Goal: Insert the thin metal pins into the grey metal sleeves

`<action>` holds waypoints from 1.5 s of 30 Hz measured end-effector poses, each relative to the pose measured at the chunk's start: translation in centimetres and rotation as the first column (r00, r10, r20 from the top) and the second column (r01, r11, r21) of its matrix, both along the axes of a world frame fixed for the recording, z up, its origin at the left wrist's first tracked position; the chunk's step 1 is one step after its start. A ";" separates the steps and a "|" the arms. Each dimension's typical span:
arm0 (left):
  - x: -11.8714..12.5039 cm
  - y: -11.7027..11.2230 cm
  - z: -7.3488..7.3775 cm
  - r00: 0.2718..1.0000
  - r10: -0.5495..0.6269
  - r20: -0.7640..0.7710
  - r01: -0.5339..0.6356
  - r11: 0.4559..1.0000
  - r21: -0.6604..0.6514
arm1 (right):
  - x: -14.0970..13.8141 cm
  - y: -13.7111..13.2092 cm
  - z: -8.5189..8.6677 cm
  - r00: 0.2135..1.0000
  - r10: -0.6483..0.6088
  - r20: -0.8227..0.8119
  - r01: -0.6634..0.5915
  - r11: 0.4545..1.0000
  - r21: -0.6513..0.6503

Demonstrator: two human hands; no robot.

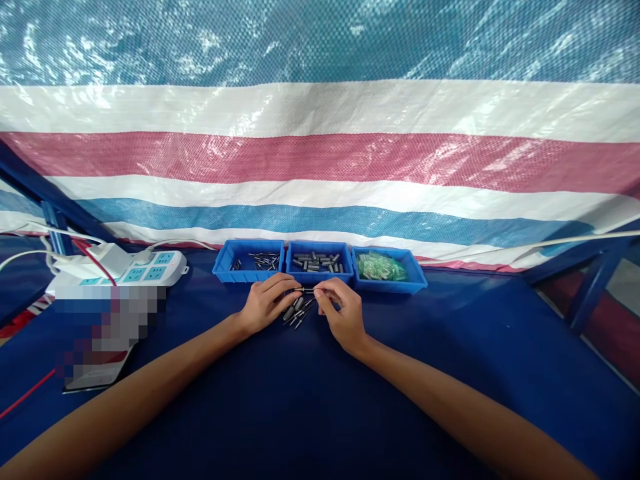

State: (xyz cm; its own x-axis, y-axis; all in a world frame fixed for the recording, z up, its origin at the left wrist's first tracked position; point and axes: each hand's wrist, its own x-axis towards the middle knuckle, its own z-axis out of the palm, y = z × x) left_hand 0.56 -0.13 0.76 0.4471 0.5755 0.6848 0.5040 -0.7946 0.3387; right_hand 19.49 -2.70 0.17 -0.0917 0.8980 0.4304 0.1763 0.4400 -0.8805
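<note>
My left hand (269,302) and my right hand (343,311) meet near the middle of the blue table, fingers pinched. Between them they hold a thin metal pin (307,291), one end in each hand; its exact kind is too small to tell. Just below lies a small pile of dark cylinders and slim metal pins (299,313). Behind my hands stand three blue bins in a row. Thin metal pins fill part of the left bin (245,275), short dark grey cylinders the middle bin (320,275), and small green clear pieces the right bin (393,287).
A white power strip (173,265) with plugs and cables sits at the left, and a dark-edged flat device (97,378), partly blurred out, lies before it. A striped plastic sheet (320,157) hangs behind the bins. Blue metal frame legs (597,283) stand at both sides.
</note>
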 end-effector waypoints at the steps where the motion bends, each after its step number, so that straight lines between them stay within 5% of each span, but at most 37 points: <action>1: 0.0 0.0 0.0 1.000 0.011 0.009 -0.011 1.000 -0.007 | 0.0 0.0 0.0 1.000 0.000 -0.005 0.000 1.000 0.001; 45: -0.1 -0.1 -0.4 0.997 0.044 0.056 -0.044 0.999 0.002 | 0.0 0.2 -0.1 0.997 0.022 -0.069 -0.026 0.998 -0.049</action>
State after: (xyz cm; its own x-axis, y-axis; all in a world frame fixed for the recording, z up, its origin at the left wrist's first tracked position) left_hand 0.46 -0.22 0.34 0.3824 0.5913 0.7101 0.5192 -0.7732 0.3642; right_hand 19.52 -2.54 0.04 -0.0853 0.9163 0.3913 0.1043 0.3988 -0.9111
